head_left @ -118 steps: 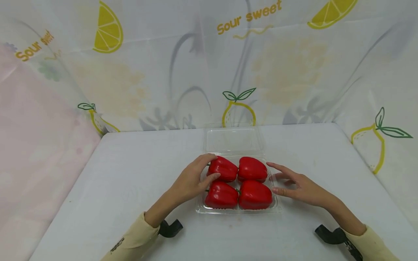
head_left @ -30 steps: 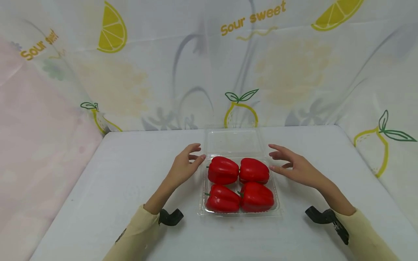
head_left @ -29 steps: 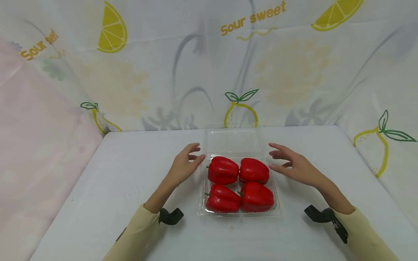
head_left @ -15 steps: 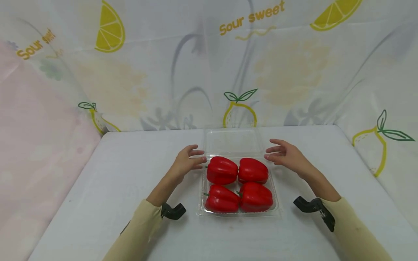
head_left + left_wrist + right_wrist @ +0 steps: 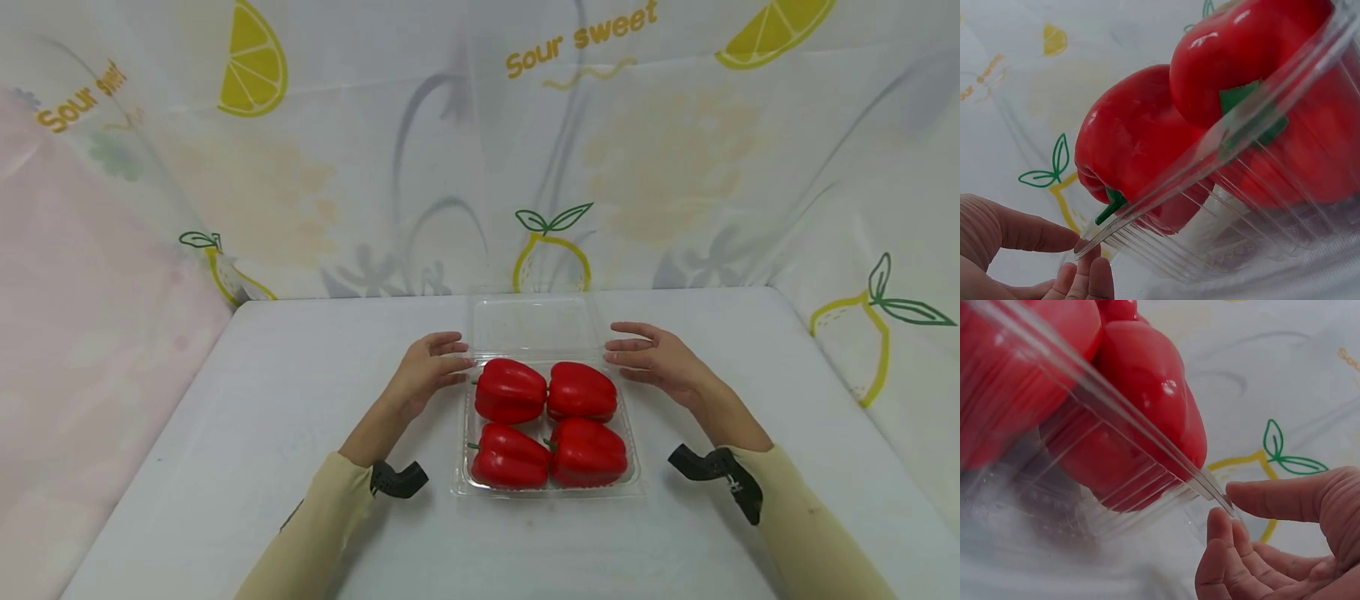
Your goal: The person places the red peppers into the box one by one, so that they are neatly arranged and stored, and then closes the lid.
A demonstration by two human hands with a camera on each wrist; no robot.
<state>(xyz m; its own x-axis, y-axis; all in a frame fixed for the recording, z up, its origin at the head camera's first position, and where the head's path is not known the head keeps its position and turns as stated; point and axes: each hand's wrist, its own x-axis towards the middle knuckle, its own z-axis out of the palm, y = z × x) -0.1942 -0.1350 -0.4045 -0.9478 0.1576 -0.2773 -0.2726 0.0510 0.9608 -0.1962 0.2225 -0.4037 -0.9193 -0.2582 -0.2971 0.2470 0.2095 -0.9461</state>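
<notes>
A clear plastic clamshell container (image 5: 551,493) lies open on the table, its lid (image 5: 534,325) folded back away from me. Several red bell peppers sit in its base: a back left pepper (image 5: 510,392), a back right pepper (image 5: 581,392), a front left pepper (image 5: 510,457) and a front right pepper (image 5: 588,452). At the back left corner, my left hand (image 5: 422,373) pinches the rim, thumb above and fingers below in the left wrist view. My right hand (image 5: 663,362) pinches the rim at the back right corner likewise, as the right wrist view shows.
The white table (image 5: 300,400) spreads around the container. Behind it hangs a lemon-printed cloth (image 5: 420,167), which also closes off the sides. Black wrist mounts, left mount (image 5: 400,480) and right mount (image 5: 708,465), jut inward from the sleeves.
Earlier my left hand was on the back left pepper. Both hands have since gone to the container's back corners; the right moved inward most recently. The peppers stay in place.
</notes>
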